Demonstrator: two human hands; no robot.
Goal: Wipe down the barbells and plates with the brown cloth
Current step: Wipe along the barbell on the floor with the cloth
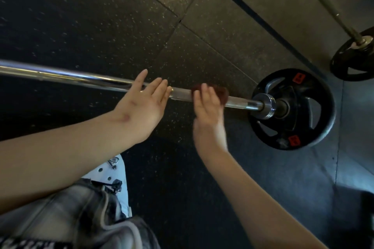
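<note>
Right hand [208,115] fingers [204,93] clamp cloth [221,94] on bar [60,76]; left hand [139,111] splayed, holding nothing. Risk: unsteadied bar rolls, cloth slips off.

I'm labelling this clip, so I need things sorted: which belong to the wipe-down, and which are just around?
In the job:
brown cloth, held on the bar by the right hand
near barbell and its black plate
far barbell and far plate
left hand, open above the bar

Just around:
rubber floor
white shoe
</note>
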